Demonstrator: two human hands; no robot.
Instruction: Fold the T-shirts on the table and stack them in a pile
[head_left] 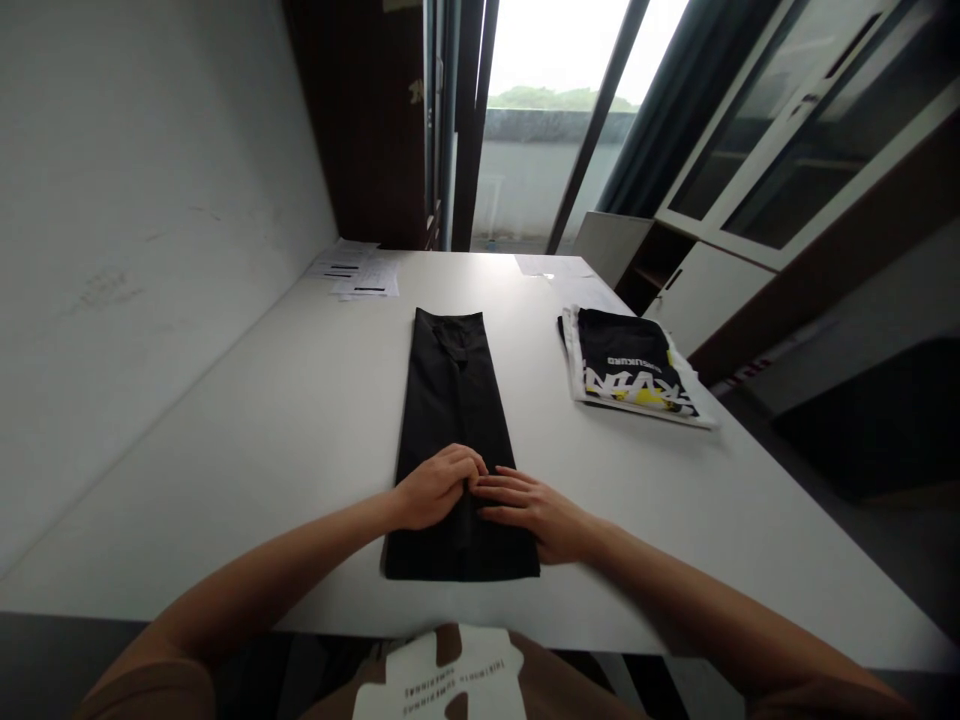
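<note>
A long black folded fabric piece lies flat on the white table in front of me. A narrow strip or loop of the same dark material shows near its far end; I cannot tell whether it is a bag or a garment. My left hand is on its nearer half, fingers curled and pinching at the centre line. Close against those fingertips, my right hand rests flat on the fabric's right side with its fingers stretched out.
To the right sits a stack of folded printed clothes, black on white. Paper sheets lie at the far left, with more pale sheets at the far right. A wall borders the left edge; cabinets stand at the right.
</note>
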